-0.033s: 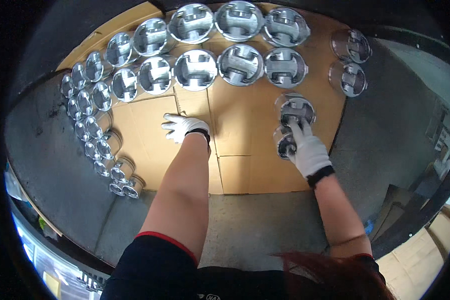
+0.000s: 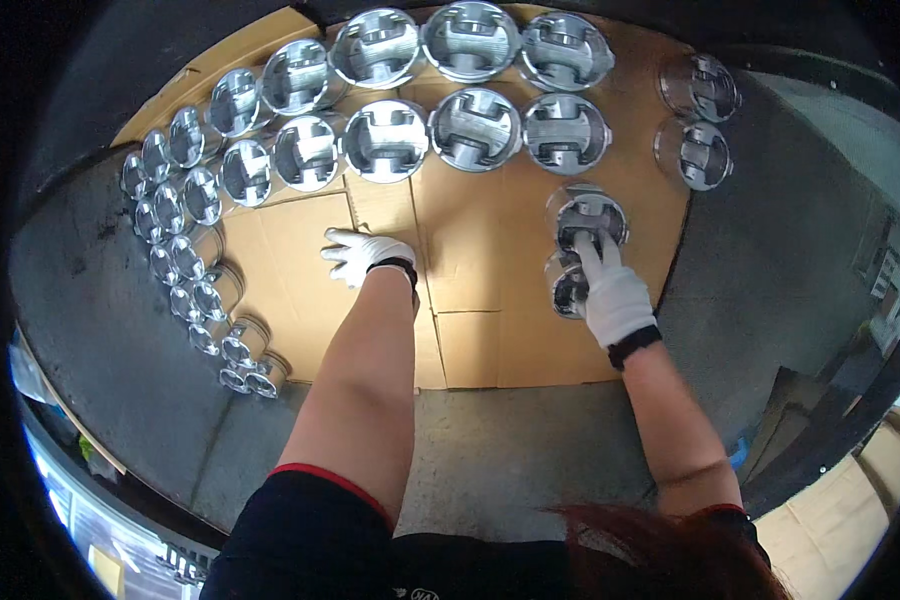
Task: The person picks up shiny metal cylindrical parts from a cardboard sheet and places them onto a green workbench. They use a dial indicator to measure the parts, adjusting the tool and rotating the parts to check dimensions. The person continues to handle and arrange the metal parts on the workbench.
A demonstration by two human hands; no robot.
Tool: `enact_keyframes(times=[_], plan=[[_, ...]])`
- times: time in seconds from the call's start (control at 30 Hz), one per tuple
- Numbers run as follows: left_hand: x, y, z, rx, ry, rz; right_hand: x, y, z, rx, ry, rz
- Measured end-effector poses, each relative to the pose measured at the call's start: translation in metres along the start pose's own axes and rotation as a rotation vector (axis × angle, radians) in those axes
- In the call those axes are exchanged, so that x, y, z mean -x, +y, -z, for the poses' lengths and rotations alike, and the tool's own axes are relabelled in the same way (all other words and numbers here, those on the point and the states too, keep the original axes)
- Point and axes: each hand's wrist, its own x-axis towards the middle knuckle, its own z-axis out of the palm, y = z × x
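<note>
At right, a piston (image 2: 592,208) is seemingly being handled by the right hand (image 2: 615,297), grip unclear; a steady touch seems called for; the left hand (image 2: 368,254) is spread wide over cardboard (image 2: 480,350)

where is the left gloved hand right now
In the head view, the left gloved hand is left of centre, over the cardboard sheet, just below the lower row of metal pistons in the picture.
</note>
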Motion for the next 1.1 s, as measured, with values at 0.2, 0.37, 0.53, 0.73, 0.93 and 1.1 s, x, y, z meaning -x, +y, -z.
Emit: enact_keyframes(times=[0.2,0.37,0.53,0.73,0.93,1.1], plan=[[0.014,0.009,0.011,-0.026,0.027,0.03,-0.026,0.032,-0.042,0.033,0.217,0.112],[0.004,0.002,0.002,-0.013,0.065,0.028,-0.025,0.042,-0.034,-0.187,0.232,0.137],[0.007,0.006,-0.001,-0.022,0.076,0.035,-0.051,0.083,-0.008,-0.284,0.422,0.221],[-0.008,0.002,-0.015,-0.045,0.104,0.037,-0.101,0.079,0.045,-0.197,0.409,0.157],[0.012,0.007,0.011,-0.046,0.031,0.039,-0.138,0.072,0.079,-0.084,0.495,0.152],[0.012,0.008,0.008,-0.049,0.022,0.03,-0.169,0.091,0.092,0.01,0.55,0.192]])
